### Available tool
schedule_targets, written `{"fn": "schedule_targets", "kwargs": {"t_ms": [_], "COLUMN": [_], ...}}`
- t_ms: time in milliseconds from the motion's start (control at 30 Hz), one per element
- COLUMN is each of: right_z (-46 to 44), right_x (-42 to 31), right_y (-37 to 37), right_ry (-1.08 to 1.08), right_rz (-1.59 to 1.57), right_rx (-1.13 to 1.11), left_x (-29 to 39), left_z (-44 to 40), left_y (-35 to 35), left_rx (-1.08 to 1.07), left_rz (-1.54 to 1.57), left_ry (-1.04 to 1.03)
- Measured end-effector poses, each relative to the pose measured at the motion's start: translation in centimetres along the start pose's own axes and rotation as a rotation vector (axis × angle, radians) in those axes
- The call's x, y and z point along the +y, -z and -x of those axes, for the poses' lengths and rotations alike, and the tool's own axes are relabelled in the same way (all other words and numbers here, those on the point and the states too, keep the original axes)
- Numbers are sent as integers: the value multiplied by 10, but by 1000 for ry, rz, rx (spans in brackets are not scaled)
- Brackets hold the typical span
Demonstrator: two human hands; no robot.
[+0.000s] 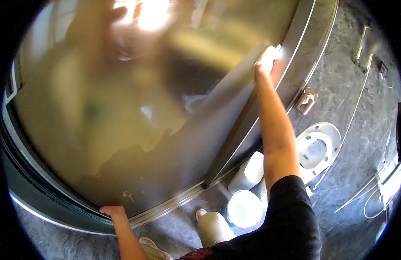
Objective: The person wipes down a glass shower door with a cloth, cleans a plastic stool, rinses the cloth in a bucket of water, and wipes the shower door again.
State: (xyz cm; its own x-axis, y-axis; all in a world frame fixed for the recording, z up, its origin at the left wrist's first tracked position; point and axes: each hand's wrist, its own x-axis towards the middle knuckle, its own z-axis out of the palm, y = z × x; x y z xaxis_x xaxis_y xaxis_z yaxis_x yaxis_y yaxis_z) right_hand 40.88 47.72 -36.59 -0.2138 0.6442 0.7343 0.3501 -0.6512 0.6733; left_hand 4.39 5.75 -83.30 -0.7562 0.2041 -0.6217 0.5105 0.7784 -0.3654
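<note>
Both my hands are at the broad, flat, glossy grey-brown panel (144, 108) set in a dark, smooth frame (35, 190): my left hand (114, 211) at its lower edge, probably for steadiness, my right hand (266, 60) near its right edge, perhaps bracing. Glare and angle obscure my fingers; I cannot tell whether either grips.

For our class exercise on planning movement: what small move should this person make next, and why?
Perhaps slide the right hand slightly along the dark frame strip: it reaches out beside that strip, at the glossy panel's edge, while the left hand rests near the panel's lower border, possibly steadying.
</note>
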Motion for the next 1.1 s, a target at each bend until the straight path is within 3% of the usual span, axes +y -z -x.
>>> {"fn": "schedule_targets", "kwargs": {"t_ms": [200, 300, 333, 400, 433, 467, 567, 667, 700, 733, 767, 800, 833, 867, 900, 967, 1000, 1033, 1100], "right_z": [99, 97, 84, 101, 83, -20, 6, -87, -90, -94, -71, -30, 14, 61, 106, 166, 179, 172, 149], "right_x": [-59, -86, -106, -31, -48, -135, 57, 64, 52, 40, 35, 18, -6, -31, -56, -73, -51, -45, -37], "right_y": [4, -14, -23, 38, 4, -69, 73, 49, 41, 32, 38, 52, 64, 73, 79, 88, 98, 96, 88], "right_ry": [120, -1, 140, 261, 56, -491, -136, 366, 433, 739, 999, 1017, 914, 681, 316, -600, -1189, -1171, -960], "right_rz": [38, 381, 303, -15, -56, -33, 546, 2249, 2852, 3330, 3500, 3596, 3685, 3727, 3714, 3536, 3560, 3564, 3461], "right_rx": [-48, -27, -242, -319, 19, 31, -309, -248, -529, -925, -1220, -1427, -1629, -1867, -2110, -2434, -2247, -2255, -2545], "left_x": [-4, -4, -5, -5, -6, -9, -10, -12, -19, -21, -22, -23, -22, -26, -34, -37, -38, -37, -38], "left_z": [-6, -20, -24, -20, -18, -12, -5, -15, 1, 9, 4, -3, -8, 1, 19, 24, 16, 9, 2], "left_y": [-9, -20, -24, -22, -18, -13, -6, -12, -1, 6, 3, -4, -5, 1, 5, 9, 5, 2, 0], "left_rx": [111, 162, 175, 141, 109, 110, 101, 138, 88, 40, 45, 33, 22, 28, 78, 134, 84, 35, 50], "left_rz": [-95, -144, -145, -169, -196, -189, -126, -142, -116, -91, -97, -115, -128, -124, 5, 135, 39, -56, -57], "left_ry": [-38, -62, -80, -58, -31, -31, 16, 57, 68, 79, 77, 79, 83, 86, 68, 51, 69, 88, 118]}}
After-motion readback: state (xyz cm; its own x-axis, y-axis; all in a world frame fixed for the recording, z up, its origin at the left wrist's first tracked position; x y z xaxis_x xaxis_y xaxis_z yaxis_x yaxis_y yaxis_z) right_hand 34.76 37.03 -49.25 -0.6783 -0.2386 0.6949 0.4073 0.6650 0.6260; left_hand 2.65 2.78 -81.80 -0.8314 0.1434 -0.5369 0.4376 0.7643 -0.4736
